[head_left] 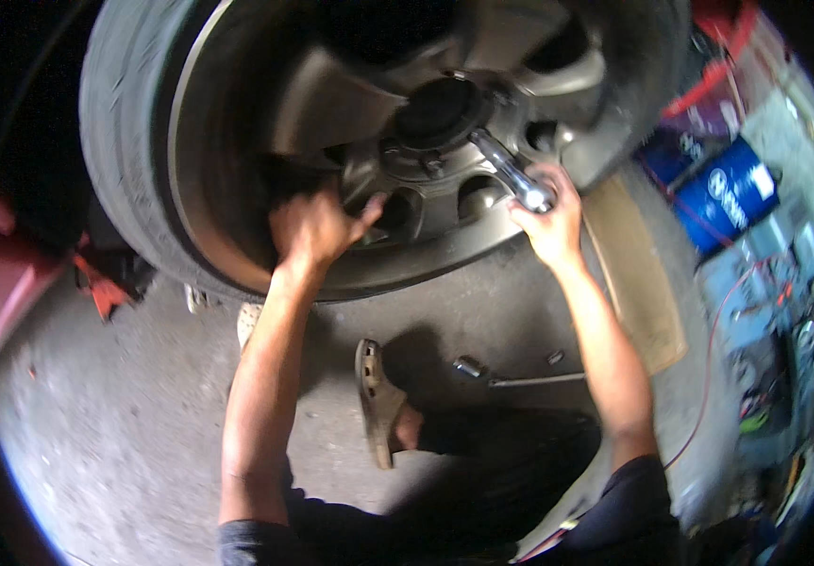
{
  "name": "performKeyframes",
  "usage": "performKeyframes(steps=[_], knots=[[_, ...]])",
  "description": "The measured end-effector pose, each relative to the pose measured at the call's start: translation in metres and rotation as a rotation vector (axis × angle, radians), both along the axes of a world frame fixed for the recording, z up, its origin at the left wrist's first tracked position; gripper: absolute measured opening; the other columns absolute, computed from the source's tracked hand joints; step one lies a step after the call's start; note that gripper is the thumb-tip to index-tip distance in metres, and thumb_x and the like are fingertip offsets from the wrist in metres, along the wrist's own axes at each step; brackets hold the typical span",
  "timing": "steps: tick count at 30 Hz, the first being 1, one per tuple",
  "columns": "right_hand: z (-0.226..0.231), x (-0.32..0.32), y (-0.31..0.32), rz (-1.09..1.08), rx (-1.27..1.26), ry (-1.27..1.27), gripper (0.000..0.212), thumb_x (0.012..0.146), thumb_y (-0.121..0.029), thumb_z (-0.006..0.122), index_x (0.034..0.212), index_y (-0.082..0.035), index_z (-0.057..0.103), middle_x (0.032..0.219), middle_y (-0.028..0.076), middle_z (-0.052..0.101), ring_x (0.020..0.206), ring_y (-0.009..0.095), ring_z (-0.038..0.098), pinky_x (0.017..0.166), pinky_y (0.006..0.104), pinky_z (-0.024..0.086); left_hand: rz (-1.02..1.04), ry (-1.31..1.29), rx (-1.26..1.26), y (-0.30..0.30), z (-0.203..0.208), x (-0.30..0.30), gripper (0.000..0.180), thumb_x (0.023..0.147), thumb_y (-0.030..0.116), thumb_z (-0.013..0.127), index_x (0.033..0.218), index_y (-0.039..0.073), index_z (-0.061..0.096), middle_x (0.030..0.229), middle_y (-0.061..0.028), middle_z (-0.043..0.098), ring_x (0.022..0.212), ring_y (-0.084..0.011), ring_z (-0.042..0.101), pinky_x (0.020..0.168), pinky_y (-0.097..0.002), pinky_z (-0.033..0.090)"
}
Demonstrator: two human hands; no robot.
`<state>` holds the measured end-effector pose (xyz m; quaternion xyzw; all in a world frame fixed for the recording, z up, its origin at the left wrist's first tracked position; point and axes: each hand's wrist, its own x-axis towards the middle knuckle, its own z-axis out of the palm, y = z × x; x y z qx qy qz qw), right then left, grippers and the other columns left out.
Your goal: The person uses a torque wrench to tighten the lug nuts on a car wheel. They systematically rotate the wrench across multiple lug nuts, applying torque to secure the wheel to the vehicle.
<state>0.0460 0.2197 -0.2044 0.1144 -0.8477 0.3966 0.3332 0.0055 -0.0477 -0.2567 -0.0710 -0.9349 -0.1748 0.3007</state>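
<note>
A large bronze-grey alloy wheel (331,106) with its black tyre (128,141) fills the upper part of the view. My left hand (317,226) grips the wheel at an opening between the spokes, thumb sticking out to the right; its fingertips are partly hidden in shadow. With my right hand (555,222) I hold the near end of a chrome socket extension (506,168), fingers wrapped round its rounded head. The extension's far end meets the ring of lug nuts beside the dark centre hole (437,111). Another lug nut (433,166) shows below the hole.
On the concrete floor lie a loose socket (468,366) and a long metal bar (534,381), near my sandalled foot (380,406). Flattened cardboard (635,274) lies at right, beside a blue drum (728,193) and cluttered tools. A red jack stand (103,283) is at left.
</note>
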Motion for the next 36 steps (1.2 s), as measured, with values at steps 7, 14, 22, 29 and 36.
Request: performKeyframes(steps=[7, 14, 22, 29, 36], knots=[[-0.013, -0.008, -0.053, -0.099, -1.282, -0.138, 0.031, 0.074, -0.004, 0.056, 0.1, -0.004, 0.04, 0.072, 0.009, 0.053, 0.05, 0.015, 0.048, 0.04, 0.0314, 0.038, -0.079, 0.048, 0.074, -0.005, -0.001, 0.0, 0.057, 0.069, 0.063, 0.055, 0.079, 0.008, 0.064, 0.056, -0.0143, 0.059, 0.054, -0.0281, 0.062, 0.051, -0.0384, 0.05], [-0.012, 0.0, -0.042, -0.283, -0.117, -0.214, 0.029, 0.07, -0.005, 0.061, 0.095, -0.005, 0.048, 0.074, 0.013, 0.055, 0.06, 0.021, 0.056, 0.047, 0.0336, 0.043, -0.101, -0.004, 0.134, -0.003, 0.002, 0.001, 0.054, 0.07, 0.06, 0.057, 0.08, 0.007, 0.065, 0.056, -0.0142, 0.059, 0.053, -0.0282, 0.061, 0.049, -0.0379, 0.049], [-0.007, -0.012, -0.029, -0.237, -0.246, -0.291, 0.03, 0.067, 0.002, 0.064, 0.093, -0.002, 0.049, 0.09, 0.013, 0.053, 0.068, 0.023, 0.058, 0.052, 0.0377, 0.049, -0.173, -0.057, 0.177, -0.007, 0.003, 0.0, 0.057, 0.071, 0.059, 0.056, 0.08, 0.003, 0.063, 0.063, -0.0165, 0.06, 0.058, -0.0305, 0.061, 0.053, -0.0398, 0.049], [-0.011, -0.018, -0.048, -0.3, -0.361, -0.305, 0.024, 0.07, -0.003, 0.06, 0.087, -0.001, 0.044, 0.076, 0.007, 0.05, 0.06, 0.018, 0.051, 0.054, 0.0373, 0.043, -0.173, -0.075, 0.167, -0.006, 0.003, 0.002, 0.052, 0.071, 0.055, 0.059, 0.079, 0.003, 0.063, 0.061, -0.0158, 0.06, 0.055, -0.029, 0.061, 0.051, -0.0394, 0.049], [-0.011, -0.019, -0.032, -0.191, -0.393, -0.187, 0.04, 0.061, 0.001, 0.064, 0.095, 0.001, 0.043, 0.077, 0.01, 0.053, 0.059, 0.021, 0.054, 0.052, 0.0358, 0.045, -0.093, -0.022, 0.061, -0.004, -0.002, 0.0, 0.052, 0.069, 0.058, 0.059, 0.073, 0.006, 0.064, 0.054, -0.0131, 0.058, 0.051, -0.0277, 0.06, 0.048, -0.038, 0.049]])
